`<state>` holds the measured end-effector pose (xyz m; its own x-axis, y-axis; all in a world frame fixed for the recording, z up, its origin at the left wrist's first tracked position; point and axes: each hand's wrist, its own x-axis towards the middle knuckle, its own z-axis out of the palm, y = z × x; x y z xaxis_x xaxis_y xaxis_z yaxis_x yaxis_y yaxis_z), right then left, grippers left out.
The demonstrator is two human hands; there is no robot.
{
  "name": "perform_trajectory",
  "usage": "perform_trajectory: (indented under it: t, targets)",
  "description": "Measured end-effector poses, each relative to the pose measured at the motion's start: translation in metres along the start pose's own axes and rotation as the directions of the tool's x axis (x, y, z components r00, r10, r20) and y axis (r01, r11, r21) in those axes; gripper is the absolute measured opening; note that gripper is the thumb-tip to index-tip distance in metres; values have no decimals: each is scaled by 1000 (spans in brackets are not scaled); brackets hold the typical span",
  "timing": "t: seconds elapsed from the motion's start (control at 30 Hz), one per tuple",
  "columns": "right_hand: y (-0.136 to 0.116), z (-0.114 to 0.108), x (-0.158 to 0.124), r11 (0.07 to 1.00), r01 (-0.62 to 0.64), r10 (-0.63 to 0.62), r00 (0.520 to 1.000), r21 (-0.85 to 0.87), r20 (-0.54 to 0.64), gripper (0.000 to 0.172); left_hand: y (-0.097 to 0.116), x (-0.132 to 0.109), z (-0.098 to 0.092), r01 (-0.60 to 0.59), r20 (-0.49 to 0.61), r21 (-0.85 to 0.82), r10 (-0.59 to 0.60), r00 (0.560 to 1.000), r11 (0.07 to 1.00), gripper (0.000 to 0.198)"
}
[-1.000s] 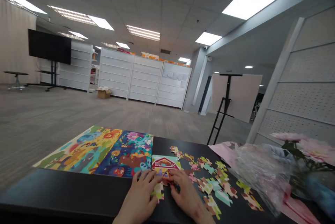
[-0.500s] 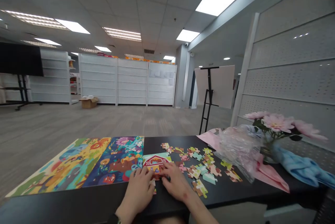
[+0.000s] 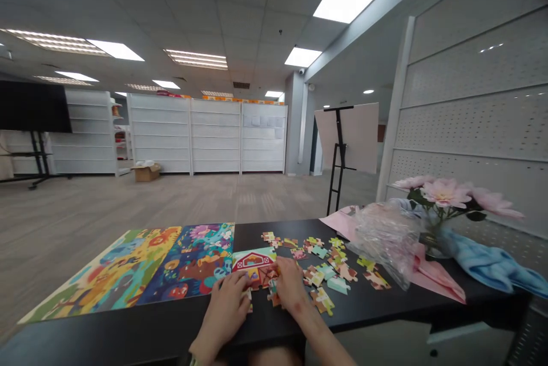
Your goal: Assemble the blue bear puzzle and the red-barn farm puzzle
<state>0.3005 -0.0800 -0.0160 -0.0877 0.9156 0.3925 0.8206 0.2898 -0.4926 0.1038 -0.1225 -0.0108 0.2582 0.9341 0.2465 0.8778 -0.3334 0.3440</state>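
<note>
A partly assembled jigsaw puzzle with a red barn [image 3: 252,262] lies on the black table [image 3: 385,303], just in front of me. My left hand [image 3: 226,303] rests against its lower left edge, fingers spread, with a loose piece [image 3: 248,300] showing under the fingertips. My right hand [image 3: 291,289] presses on the lower right edge, next to small pieces [image 3: 274,297]. Whether either hand grips a piece is hidden. Several loose jigsaw pieces [image 3: 325,274] are scattered to the right.
Two colourful finished puzzles [image 3: 188,260] lie to the left of the barn. On the right stand pink flowers in a glass vase [image 3: 445,194], with crumpled clear plastic [image 3: 383,237], pink paper [image 3: 436,280] and a blue cloth [image 3: 492,266]. Shelving and an easel stand beyond.
The view has levelled and turned left since the oldest frame. My right hand has moved slightly up the barn puzzle's edge, and my left hand sits slightly further left.
</note>
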Motion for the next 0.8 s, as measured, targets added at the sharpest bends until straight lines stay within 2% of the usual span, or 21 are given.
perform_trajectory:
  t: [0.07,0.17,0.27,0.37,0.8]
  targets:
    - [1,-1,0,999,-33,33,998,3,-45,42,1,0,-1,0,0,3,0,1000,1000,39]
    - [1,-1,-1,999,40,-38,998,22,-50,37,3,-1,-3,-1,3,10,1,1000,1000,39]
    - [0,2,-2,993,119,-119,993,17,-16,28,4,-1,-4,14,14,23,-14,1000,1000,39]
    - [-1,5,-4,992,127,-126,992,-17,32,18,4,0,-3,26,17,18,-26,1000,1000,39]
    - [-3,4,-3,993,115,-114,991,-12,67,13,-3,2,2,23,24,-27,-22,999,999,41]
